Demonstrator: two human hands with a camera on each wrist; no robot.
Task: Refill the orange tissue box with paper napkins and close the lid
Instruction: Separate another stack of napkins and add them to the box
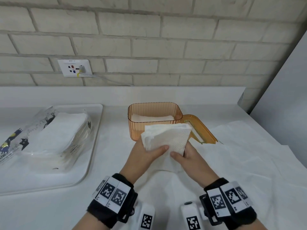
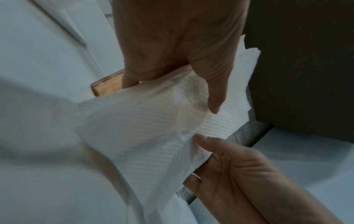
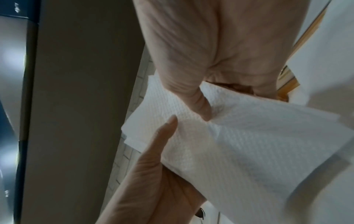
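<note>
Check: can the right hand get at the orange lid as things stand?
Probably not yet. The lid lies open just beyond the right hand with nothing between, but that hand and the left hand both grip the napkin stack.

Pale brick wall (image 1: 149, 39) — white counter (image 1: 182, 97)

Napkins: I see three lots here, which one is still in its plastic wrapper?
The napkin pack on the white tray at left. The others are bare: one stack held in both hands, another already lying inside the orange tissue box.
</note>
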